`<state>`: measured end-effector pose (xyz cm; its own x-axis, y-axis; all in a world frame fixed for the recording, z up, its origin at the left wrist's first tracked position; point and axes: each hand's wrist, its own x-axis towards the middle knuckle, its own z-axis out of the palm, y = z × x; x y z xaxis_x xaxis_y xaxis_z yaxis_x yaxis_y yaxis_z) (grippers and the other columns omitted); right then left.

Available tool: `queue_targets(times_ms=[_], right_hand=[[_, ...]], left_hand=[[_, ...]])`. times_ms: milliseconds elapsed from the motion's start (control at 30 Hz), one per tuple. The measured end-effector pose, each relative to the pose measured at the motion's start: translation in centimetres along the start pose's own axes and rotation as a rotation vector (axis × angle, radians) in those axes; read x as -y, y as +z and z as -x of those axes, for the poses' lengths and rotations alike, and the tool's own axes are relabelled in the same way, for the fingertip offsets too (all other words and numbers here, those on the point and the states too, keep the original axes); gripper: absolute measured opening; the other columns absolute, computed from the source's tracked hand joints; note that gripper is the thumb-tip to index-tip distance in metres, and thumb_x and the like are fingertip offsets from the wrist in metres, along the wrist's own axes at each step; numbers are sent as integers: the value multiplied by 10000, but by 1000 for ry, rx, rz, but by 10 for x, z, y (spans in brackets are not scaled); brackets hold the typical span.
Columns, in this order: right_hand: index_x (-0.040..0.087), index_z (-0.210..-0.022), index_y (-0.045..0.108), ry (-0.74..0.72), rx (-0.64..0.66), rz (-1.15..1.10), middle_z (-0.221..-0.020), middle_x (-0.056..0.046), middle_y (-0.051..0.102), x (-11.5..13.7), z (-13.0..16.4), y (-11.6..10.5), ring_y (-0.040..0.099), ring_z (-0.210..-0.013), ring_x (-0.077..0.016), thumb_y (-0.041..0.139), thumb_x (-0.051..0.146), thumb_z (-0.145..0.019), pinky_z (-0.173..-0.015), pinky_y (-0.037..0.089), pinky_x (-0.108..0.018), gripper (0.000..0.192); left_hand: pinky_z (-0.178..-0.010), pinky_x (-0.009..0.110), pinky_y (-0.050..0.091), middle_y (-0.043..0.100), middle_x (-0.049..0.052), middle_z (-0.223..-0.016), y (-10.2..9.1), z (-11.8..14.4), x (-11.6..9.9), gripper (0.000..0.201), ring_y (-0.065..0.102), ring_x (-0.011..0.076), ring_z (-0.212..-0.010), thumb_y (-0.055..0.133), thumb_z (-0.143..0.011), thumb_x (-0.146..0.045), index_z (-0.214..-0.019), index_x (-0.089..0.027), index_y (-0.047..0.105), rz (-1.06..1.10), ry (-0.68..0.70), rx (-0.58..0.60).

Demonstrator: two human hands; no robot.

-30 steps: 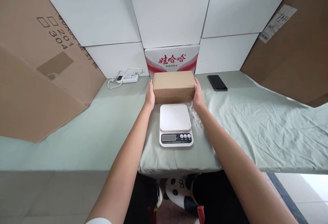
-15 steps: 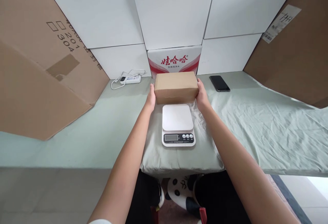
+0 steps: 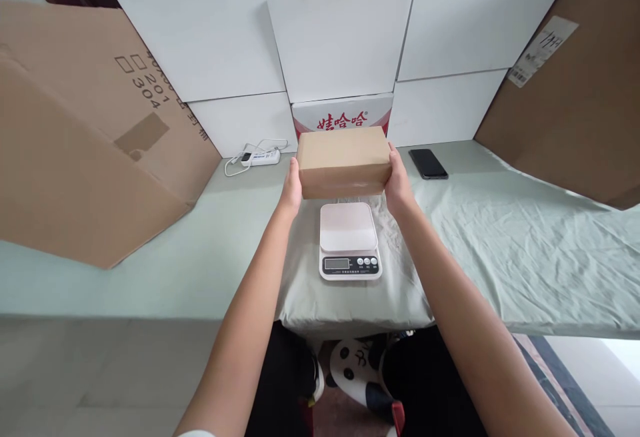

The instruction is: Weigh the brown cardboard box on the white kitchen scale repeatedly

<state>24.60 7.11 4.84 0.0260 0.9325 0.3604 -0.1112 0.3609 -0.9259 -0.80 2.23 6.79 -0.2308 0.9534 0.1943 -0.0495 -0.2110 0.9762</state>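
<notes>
**Holding a brown box between two palms above the scale**

Seen from the head camera, the left hand (image 3: 292, 187) and right hand (image 3: 399, 184) press flat against the short ends of the cardboard box (image 3: 343, 160), fingers barely curled, clamping it so it hangs level. Its long axis runs from hand to hand, broad face upward. Just nearer than the hands, a kitchen scale (image 3: 349, 240) sits on the cloth-covered counter (image 3: 500, 250); a phone (image 3: 428, 163) lies beyond the right hand.

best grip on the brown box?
Take the box by its two short ends, one palm from each side, as the left hand and right hand do now. It is wide and flat-sided, too long for a single hand across the top.
</notes>
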Motion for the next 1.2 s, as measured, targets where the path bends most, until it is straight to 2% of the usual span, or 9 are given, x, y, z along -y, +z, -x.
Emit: queue_targets(times_ms=[100, 233, 367, 500, 667, 867, 1033, 1200], right_hand=[[424, -1679, 464, 80, -17, -34, -1836, 84, 420, 28, 18, 3, 302, -1762, -261, 462, 819, -980, -1475, 245, -529, 803], [415, -1683, 463, 79, -54, -40, -1839, 67, 419, 58, 54, 0, 310, -1760, -276, 480, 782, -997, -1472, 248, -558, 779], [421, -1687, 472, 94, -66, -11, -1834, 59, 432, 71, 92, -5, 313, -1758, -314, 472, 807, -1005, -1462, 258, -591, 784], [439, -1687, 479, 96, -69, 6, -1832, 68, 437, 68, 127, -4, 295, -1767, -304, 439, 813, -1025, -1476, 212, -588, 762], [422, -1703, 466, 88, -103, 17, -1851, 64, 402, 62, 144, -2, 262, -1780, -278, 420, 806, -1037, -1485, 186, -560, 770], [395, -1722, 443, 106, -81, 30, -1861, 50, 384, 64, 137, -7, 270, -1775, -280, 445, 844, -1007, -1484, 169, -551, 844], [367, -1734, 433, 113, -51, 81, -1872, 56, 352, 61, 136, -12, 227, -1787, -281, 407, 846, -1028, -1490, 144, -538, 854], [375, -1733, 431, 119, -66, 60, -1869, 58, 360, 56, 134, -16, 242, -1783, -277, 436, 839, -1024, -1489, 157, -539, 847]], left_hand=[[-1409, 446, 338, 560, 34, -1763, -3, 20, -20, 791, 386, 296, -1727, 357, -1063, -816, -1633, -321, 594, 0, 120, 27], [-1423, 414, 302, 518, 23, -1793, -3, 59, -36, 822, 372, 275, -1734, 378, -1039, -850, -1643, -331, 583, -2, 192, 23], [-1431, 401, 288, 449, 17, -1836, -3, 104, -31, 835, 297, 266, -1763, 389, -1030, -863, -1656, -338, 565, 11, 192, 24], [-1438, 425, 277, 469, 46, -1824, -7, 133, -17, 879, 309, 285, -1759, 396, -1001, -900, -1643, -330, 582, 23, 139, -37], [-1430, 395, 293, 438, 43, -1841, -10, 139, -6, 912, 273, 280, -1770, 396, -989, -917, -1655, -319, 571, 17, 152, -63], [-1437, 415, 271, 377, 34, -1871, -11, 134, 1, 945, 260, 292, -1775, 389, -984, -929, -1698, -322, 512, 3, 147, -29], [-1440, 422, 266, 394, 28, -1864, -12, 128, 7, 967, 286, 298, -1767, 426, -951, -954, -1680, -329, 538, 31, 129, -36], [-1451, 427, 235, 423, 17, -1850, -7, 123, 12, 910, 285, 285, -1768, 441, -975, -922, -1658, -334, 570, 47, 145, -23]])
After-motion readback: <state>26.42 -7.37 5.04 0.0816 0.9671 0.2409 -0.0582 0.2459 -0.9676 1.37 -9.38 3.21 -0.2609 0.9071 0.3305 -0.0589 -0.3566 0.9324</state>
